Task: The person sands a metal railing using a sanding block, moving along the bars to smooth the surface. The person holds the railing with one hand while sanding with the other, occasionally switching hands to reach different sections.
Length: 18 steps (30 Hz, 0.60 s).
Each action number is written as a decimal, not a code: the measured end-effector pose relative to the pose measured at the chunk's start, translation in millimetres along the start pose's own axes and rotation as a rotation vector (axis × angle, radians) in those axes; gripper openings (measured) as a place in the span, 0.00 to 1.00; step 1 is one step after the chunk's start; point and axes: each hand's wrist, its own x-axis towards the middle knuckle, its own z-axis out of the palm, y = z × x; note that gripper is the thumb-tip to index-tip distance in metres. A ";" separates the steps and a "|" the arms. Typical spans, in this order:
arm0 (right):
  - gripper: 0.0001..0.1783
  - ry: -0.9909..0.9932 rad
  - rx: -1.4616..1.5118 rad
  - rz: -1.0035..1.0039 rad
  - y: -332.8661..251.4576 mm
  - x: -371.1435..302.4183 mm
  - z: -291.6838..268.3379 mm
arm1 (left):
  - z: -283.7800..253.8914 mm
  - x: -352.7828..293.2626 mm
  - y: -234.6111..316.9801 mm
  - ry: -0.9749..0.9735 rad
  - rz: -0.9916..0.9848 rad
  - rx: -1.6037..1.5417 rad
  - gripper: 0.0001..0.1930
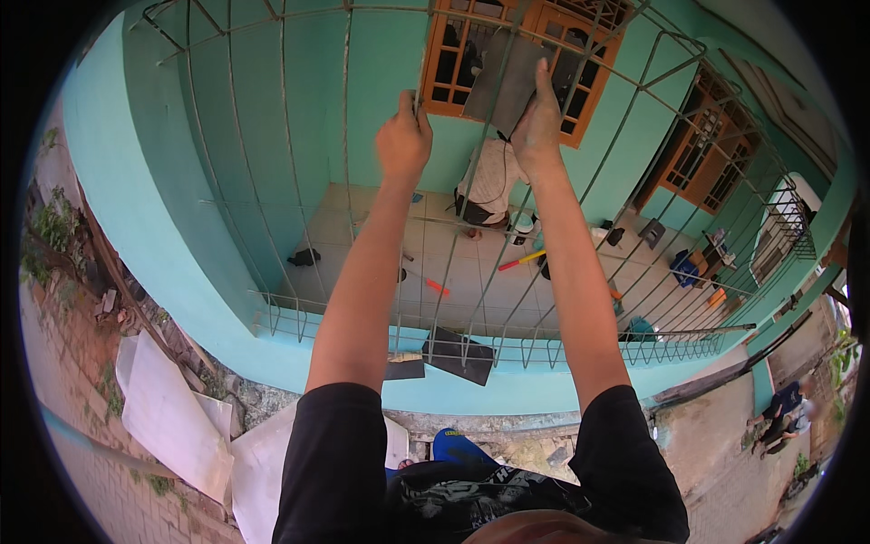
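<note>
We held our left hand [403,143] curled and our right hand [541,127] straighter, apart; we couldn't tell if either gripped anything. Past the metal grille's bars [346,100], the tall gray panel [521,83] leaned between our 2 hands, nearer our right. 1 person [495,178] was low down.

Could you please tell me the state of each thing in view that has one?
Left hand: curled shut; anything gripped unclear
Right hand: open, fingers upward
Thin-barred metal grille: upright
Grey flat panel: tilted
Orange wood-framed window: shut or ajar, unclear
Black flat rectangular slab: lying askew
Red-and-yellow stick-shaped object: lying on the floor
</note>
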 end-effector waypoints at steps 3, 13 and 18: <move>0.31 -0.156 0.211 0.120 0.9 1.8 -6.8 | 1.7 2.2 -1.3 0.009 -0.014 -0.022 0.07; 0.21 -0.219 -0.014 -0.097 7.3 30.7 27.7 | 1.1 6.2 -3.5 0.033 0.050 -0.050 0.07; 0.21 -0.101 -0.221 -0.288 24.6 29.1 33.5 | -0.6 1.3 -2.4 0.012 0.046 -0.080 0.10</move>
